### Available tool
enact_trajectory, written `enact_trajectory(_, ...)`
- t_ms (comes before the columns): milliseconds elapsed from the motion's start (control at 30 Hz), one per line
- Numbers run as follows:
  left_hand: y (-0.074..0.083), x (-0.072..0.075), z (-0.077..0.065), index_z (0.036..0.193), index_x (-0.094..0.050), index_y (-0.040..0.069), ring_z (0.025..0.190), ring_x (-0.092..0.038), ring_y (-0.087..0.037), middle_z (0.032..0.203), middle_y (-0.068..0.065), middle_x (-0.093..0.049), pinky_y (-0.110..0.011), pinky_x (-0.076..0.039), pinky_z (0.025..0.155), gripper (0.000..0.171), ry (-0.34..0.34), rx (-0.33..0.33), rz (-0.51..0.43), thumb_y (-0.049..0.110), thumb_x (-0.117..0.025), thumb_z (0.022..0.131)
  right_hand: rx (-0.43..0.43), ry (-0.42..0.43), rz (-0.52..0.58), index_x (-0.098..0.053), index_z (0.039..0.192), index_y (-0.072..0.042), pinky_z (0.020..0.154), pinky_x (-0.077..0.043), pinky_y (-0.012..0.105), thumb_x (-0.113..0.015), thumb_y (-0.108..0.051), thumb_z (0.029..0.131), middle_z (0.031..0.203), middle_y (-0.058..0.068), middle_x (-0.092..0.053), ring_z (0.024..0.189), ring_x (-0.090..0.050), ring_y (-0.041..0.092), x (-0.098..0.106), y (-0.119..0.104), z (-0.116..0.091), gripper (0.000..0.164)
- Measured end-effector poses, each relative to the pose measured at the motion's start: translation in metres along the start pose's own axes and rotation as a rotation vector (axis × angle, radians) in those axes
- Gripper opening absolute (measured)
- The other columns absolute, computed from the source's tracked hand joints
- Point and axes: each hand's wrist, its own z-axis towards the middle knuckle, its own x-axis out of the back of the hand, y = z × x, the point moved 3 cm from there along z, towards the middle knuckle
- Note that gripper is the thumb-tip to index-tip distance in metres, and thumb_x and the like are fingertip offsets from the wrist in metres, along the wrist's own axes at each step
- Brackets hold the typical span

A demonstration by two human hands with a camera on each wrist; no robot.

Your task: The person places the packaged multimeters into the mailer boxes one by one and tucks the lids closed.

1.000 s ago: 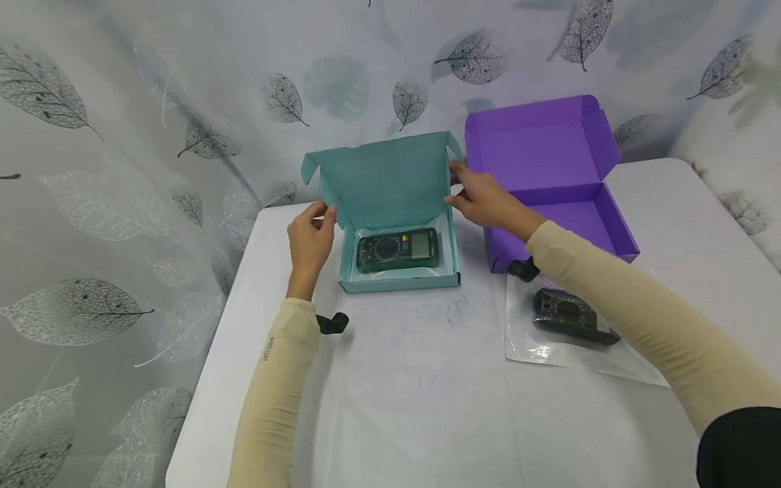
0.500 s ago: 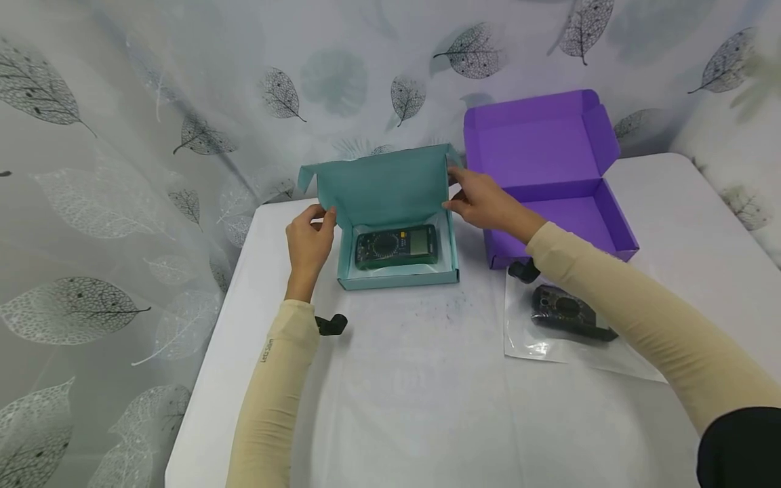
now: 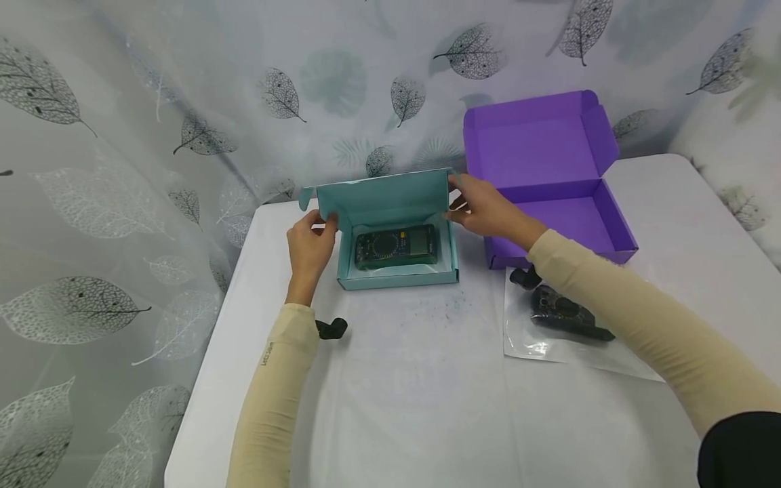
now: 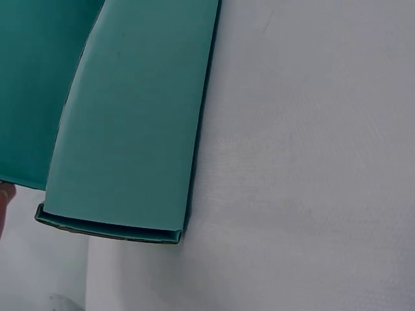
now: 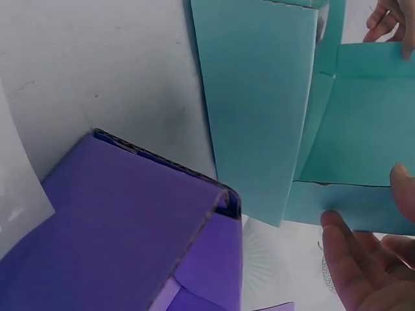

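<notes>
A small teal cardboard box (image 3: 399, 280) stands on the table with its lid (image 3: 384, 198) raised and leaning forward over the inside. In it lies a digital multimeter (image 3: 396, 247) with a round dial and grey screen, on clear plastic wrap. My left hand (image 3: 310, 252) pinches the lid's left edge between thumb and fingers. At the lid's right edge my right hand (image 3: 478, 205) holds on; in the right wrist view its thumb (image 5: 403, 194) is on the inner side and its fingers behind. The left wrist view shows the box's teal side wall (image 4: 130, 123).
A purple box (image 3: 539, 146) stands with its lid up at the back right, beside my right hand. In front of it, partly under my right forearm, a black multimeter (image 3: 561, 310) lies on a clear plastic bag (image 3: 518, 342). A leaf-patterned curtain (image 3: 342, 88) hangs behind the white table (image 3: 415, 407).
The teal lid has tipped forward and down, its top edge now lower over the multimeter. Both hands have moved slightly down with it; the purple box stays put.
</notes>
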Motion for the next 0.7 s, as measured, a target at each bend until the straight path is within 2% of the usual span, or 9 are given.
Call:
enact_trajectory(167, -0.002, -0.001, -0.003, 0.11, -0.076, 0.001, 0.082, -0.076, -0.029, 0.1, -0.014, -0.076, -0.044, -0.06, 0.071, 0.025, 0.003, 0.005, -0.008, 0.022, -0.066, 0.103, -0.011, 0.001, 0.011, -0.047, 0.138, 0.001, 0.095, -0.054, 0.05, -0.072, 0.0, 0.097, 0.134, 0.022, -0.053, 0.115, -0.065, 0.042, -0.002, 0.001, -0.003, 0.048)
enact_trajectory(300, -0.004, -0.001, -0.005, 0.11, -0.075, 0.001, 0.082, -0.076, -0.028, 0.101, -0.014, -0.076, -0.043, -0.059, 0.069, 0.024, -0.004, 0.005, -0.013, 0.022, -0.067, 0.103, -0.026, -0.004, -0.01, -0.042, 0.144, 0.003, 0.097, -0.053, 0.051, -0.073, -0.002, 0.097, 0.138, 0.023, -0.051, 0.116, -0.063, 0.042, -0.003, 0.004, -0.004, 0.057)
enact_trajectory(500, -0.005, -0.001, -0.008, 0.109, -0.074, 0.001, 0.081, -0.076, -0.029, 0.103, -0.014, -0.076, -0.04, -0.055, 0.065, 0.024, -0.022, 0.002, 0.001, 0.023, -0.068, 0.103, 0.013, 0.0, -0.034, -0.04, 0.154, -0.003, 0.095, -0.054, 0.052, -0.077, 0.0, 0.093, 0.139, 0.02, -0.051, 0.113, -0.064, 0.041, -0.004, 0.006, -0.005, 0.071)
enact_trajectory(567, -0.006, -0.001, -0.01, 0.109, -0.074, 0.001, 0.085, -0.076, -0.029, 0.105, -0.014, -0.076, -0.042, -0.056, 0.067, 0.024, -0.029, 0.001, -0.011, 0.023, -0.068, 0.103, 0.034, 0.001, -0.047, -0.042, 0.155, -0.006, 0.093, -0.054, 0.053, -0.078, 0.002, 0.092, 0.138, 0.019, -0.052, 0.111, -0.064, 0.042, -0.005, 0.006, -0.005, 0.073)
enact_trajectory(700, -0.008, -0.001, -0.013, 0.114, -0.071, 0.002, 0.099, -0.075, -0.03, 0.11, -0.015, -0.075, -0.045, -0.059, 0.08, 0.022, -0.038, -0.011, -0.038, 0.021, -0.068, 0.103, 0.047, 0.002, -0.063, -0.044, 0.155, -0.007, 0.091, -0.054, 0.054, -0.079, 0.002, 0.09, 0.138, 0.018, -0.052, 0.11, -0.064, 0.041, -0.005, 0.005, -0.006, 0.075)
